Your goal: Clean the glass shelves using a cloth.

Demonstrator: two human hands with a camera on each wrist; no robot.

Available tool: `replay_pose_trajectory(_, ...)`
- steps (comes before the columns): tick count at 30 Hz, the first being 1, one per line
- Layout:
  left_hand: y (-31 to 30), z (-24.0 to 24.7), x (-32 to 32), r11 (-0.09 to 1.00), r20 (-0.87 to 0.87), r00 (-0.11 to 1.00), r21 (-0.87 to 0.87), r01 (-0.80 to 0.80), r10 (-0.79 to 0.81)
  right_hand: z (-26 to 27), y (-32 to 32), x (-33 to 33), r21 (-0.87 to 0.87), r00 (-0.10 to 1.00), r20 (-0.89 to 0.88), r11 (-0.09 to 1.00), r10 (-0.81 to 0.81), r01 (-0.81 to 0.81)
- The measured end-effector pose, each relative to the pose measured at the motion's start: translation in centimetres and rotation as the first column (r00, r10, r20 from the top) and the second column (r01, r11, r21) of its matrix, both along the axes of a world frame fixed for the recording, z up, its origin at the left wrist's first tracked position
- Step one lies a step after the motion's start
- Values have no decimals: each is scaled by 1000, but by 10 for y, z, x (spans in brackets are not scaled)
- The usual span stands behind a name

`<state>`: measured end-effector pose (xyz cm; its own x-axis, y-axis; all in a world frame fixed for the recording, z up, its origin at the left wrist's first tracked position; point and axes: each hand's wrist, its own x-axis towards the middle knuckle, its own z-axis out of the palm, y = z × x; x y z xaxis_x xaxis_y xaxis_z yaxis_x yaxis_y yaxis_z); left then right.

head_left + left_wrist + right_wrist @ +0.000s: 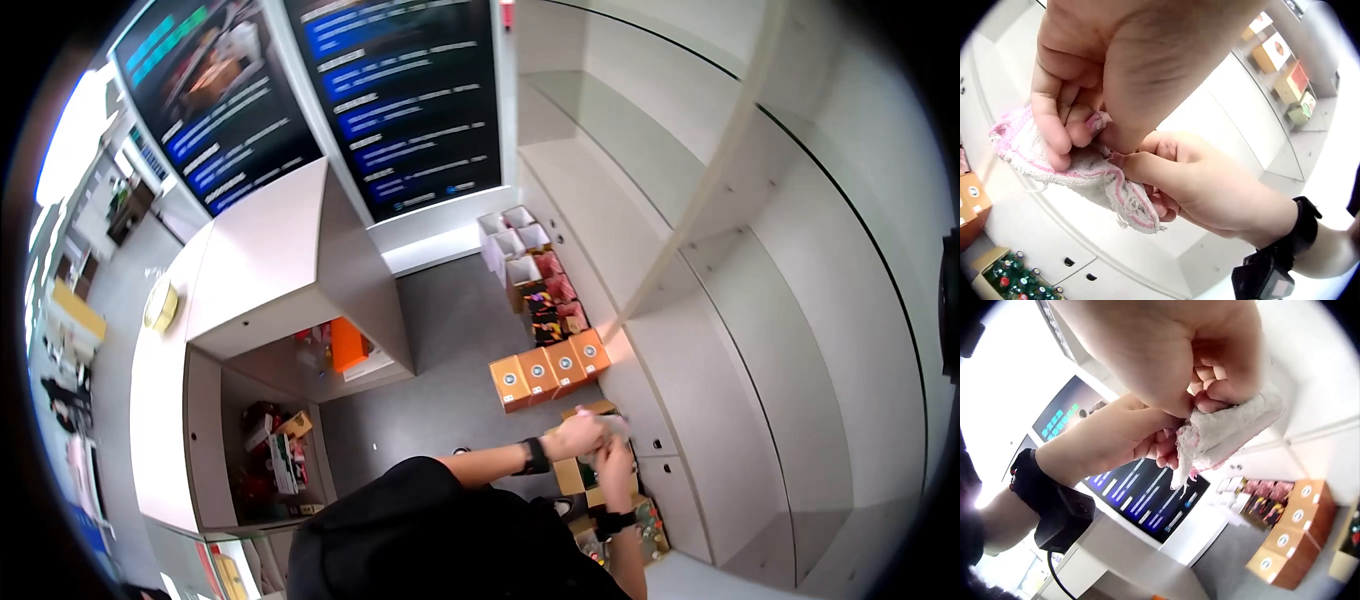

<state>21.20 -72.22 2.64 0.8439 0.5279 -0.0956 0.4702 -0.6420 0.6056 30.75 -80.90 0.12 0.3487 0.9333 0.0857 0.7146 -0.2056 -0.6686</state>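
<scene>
A frayed white cloth with pink edging (1079, 169) hangs folded between both hands. My left hand (577, 437) pinches it with curled fingers; in the left wrist view that hand (1085, 75) fills the top, fingertips over the cloth. Close beside it, my right hand (615, 466) grips another part of the cloth, thumb on top, as the left wrist view shows. From the right wrist, the cloth (1229, 428) looks rolled into a loose bundle under the right hand (1210, 362). Both hands are above open cardboard boxes on the floor.
Orange-brown boxes (540, 375) stand in a row on the floor, with white and dark bags (520, 250) behind them. An open carton of green bottles (1016, 278) sits by the white cabinet (690, 500). Glass shelves rise at right; an open-fronted counter (260, 260) stands left.
</scene>
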Motion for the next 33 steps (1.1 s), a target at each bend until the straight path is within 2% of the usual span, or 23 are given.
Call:
replay_pose_trajectory(1, 3, -23, -32, 993, 22, 993, 9, -118, 117, 0, 10, -29, -5, 997, -17, 997, 73, -73)
replay_pose_trajectory(4, 20, -21, -141, 944, 46, 943, 6, -330, 329, 9, 50, -116, -71, 947, -91, 946, 309, -316)
replay_pose_trajectory(6, 27, 5, -211, 876, 28, 876, 18, -481, 481, 17, 81, -177, 44, 853, -17, 852, 522, -521)
replay_pose_trajectory(11, 33, 3, -348, 645, 89, 654, 110, -756, 751, 38, 133, -309, -47, 617, -34, 615, 786, -787)
replay_pose_trajectory(15, 43, 29, -414, 494, 88, 509, 143, -857, 857, 53, 165, -379, 28, 492, 24, 491, 870, -871)
replay_pose_trajectory(16, 49, 28, -434, 486, 112, 502, 145, -862, 858, 59, 175, -399, 39, 457, 42, 456, 888, -889)
replay_pose_trajectory(20, 70, 70, -491, 337, 148, 368, 199, -920, 918, 85, 221, -466, 166, 317, 122, 295, 941, -941)
replay_pose_trajectory(22, 88, 87, -522, 262, 200, 323, 280, -924, 925, 99, 249, -503, 206, 256, 143, 224, 956, -952)
replay_pose_trajectory(24, 110, 104, -557, 221, 221, 320, 379, -899, 921, 119, 274, -542, 223, 232, 178, 190, 956, -956)
replay_pose_trajectory(25, 125, 115, -572, 188, 258, 303, 390, -901, 917, 130, 290, -561, 250, 239, 205, 186, 949, -950)
replay_pose_trajectory(26, 138, 127, -588, 175, 175, 257, 384, -907, 950, 139, 302, -578, 276, 251, 234, 184, 939, -944)
replay_pose_trajectory(28, 168, 148, -613, 121, 237, 228, 395, -911, 944, 150, 337, -615, 320, 237, 270, 145, 933, -936)
replay_pose_trajectory(30, 194, 154, -643, 126, 320, 292, 451, -884, 901, 155, 362, -648, 371, 301, 349, 164, 888, -914)
replay_pose_trajectory(32, 224, 157, -670, 121, 331, 278, 425, -897, 902, 158, 387, -674, 387, 315, 392, 155, 864, -909)
replay_pose_trajectory(33, 233, 155, -683, 120, 269, 255, 432, -894, 929, 155, 396, -688, 386, 343, 399, 184, 850, -904)
